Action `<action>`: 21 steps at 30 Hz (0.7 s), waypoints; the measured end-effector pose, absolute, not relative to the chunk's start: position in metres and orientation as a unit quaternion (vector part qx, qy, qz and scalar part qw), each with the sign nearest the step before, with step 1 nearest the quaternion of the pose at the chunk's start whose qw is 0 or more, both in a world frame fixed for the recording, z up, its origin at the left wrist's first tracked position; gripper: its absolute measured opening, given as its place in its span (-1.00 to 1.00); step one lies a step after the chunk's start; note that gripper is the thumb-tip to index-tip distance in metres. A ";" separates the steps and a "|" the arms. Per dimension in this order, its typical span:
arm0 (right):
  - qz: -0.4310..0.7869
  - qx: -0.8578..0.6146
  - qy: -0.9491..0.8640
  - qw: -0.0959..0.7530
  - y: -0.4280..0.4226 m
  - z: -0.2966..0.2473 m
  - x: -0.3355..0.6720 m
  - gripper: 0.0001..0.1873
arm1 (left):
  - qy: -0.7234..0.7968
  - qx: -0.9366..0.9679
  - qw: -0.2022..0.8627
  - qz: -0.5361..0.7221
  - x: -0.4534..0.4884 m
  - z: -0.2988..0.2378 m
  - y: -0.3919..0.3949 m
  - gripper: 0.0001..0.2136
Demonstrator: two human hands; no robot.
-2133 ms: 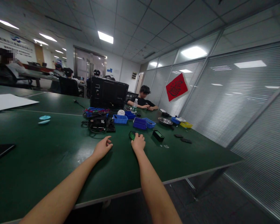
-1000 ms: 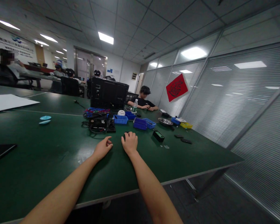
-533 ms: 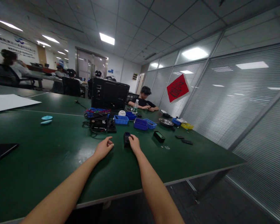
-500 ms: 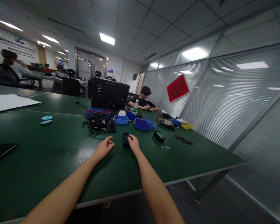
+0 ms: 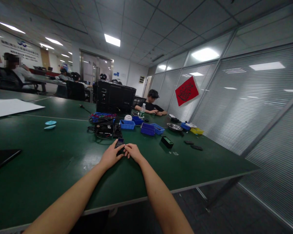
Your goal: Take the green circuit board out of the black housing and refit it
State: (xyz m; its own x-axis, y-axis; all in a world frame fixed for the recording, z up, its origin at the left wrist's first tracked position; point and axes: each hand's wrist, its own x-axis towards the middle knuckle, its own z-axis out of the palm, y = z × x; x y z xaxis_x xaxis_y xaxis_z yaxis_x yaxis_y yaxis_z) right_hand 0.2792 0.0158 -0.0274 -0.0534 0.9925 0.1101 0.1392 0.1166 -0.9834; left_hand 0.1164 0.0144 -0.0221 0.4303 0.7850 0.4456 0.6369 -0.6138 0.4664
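Note:
A small black box-shaped device (image 5: 119, 141) with a dark screen-like face stands on the green table, in front of the cable pile. My left hand (image 5: 111, 156) grips it from the near left, with a finger along its left side and the thumb side around its near end. Close by on the right is my right hand (image 5: 133, 152), its fingers loosely bent and a little apart. Its fingertips reach the near right edge of the device, by my left fingers; I see nothing held in them. The device's lower part is hidden by my hands.
Behind the device lie a black adapter with cables (image 5: 104, 130), blue bins (image 5: 147, 129), a baseball (image 5: 128, 117) and a monitor (image 5: 116, 96). Right of my hands are a black open box (image 5: 167, 142) and a metal bowl (image 5: 174, 127). A person (image 5: 152, 104) sits across the table.
The black device has moved left, toward my left hand, which has closed on it. My right hand has shifted left and its fingers have moved to the device's near edge.

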 end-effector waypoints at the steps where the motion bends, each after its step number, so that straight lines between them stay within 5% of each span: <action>1: 0.443 -0.494 -0.573 0.480 0.017 -0.028 0.280 -0.75 | 0.432 0.837 0.112 0.317 0.117 -0.022 0.013 -0.57; 21: 0.373 -0.497 -0.454 0.639 0.031 -0.035 0.311 -0.84 | 0.580 0.763 0.059 0.280 0.072 -0.012 0.006 -0.62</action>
